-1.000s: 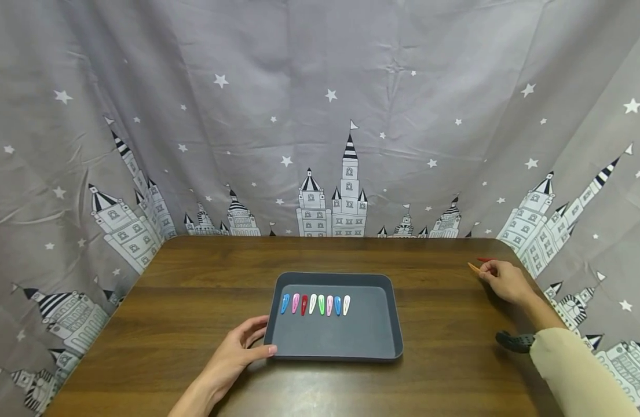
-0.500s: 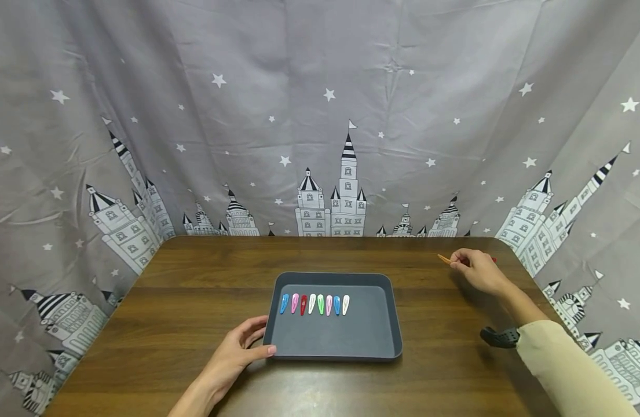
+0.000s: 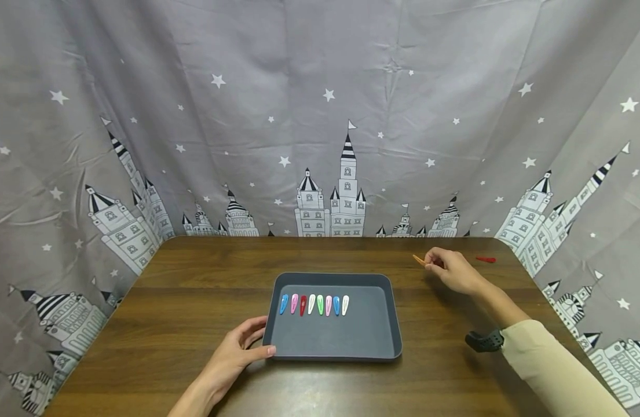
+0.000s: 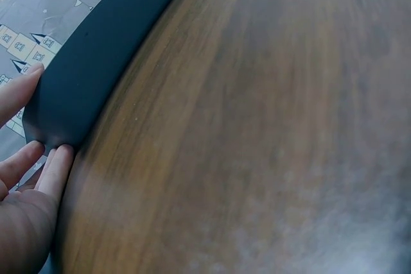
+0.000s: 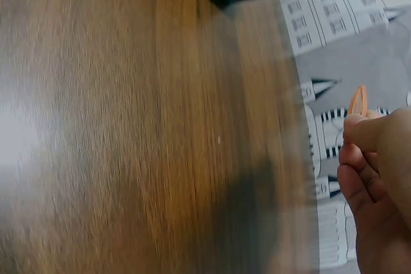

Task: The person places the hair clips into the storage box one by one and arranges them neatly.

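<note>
My right hand pinches an orange hair clip between thumb and fingertips, above the table to the right of the tray. In the right wrist view, the clip's looped end sticks out past the fingers. My left hand holds the dark grey tray at its front left corner, thumb at the rim and fingers against the outer left wall. A row of several hair clips lies in the tray's left and middle part, from a blue clip to a white clip, with pink, red and green between.
A red hair clip lies at the back right of the wooden table. Behind the table hangs a grey curtain printed with castles and stars. A black band is on the right wrist.
My right hand has moved left with the orange hair clip, away from the red clip, which is now fully uncovered. The left hand and tray stay in place.
</note>
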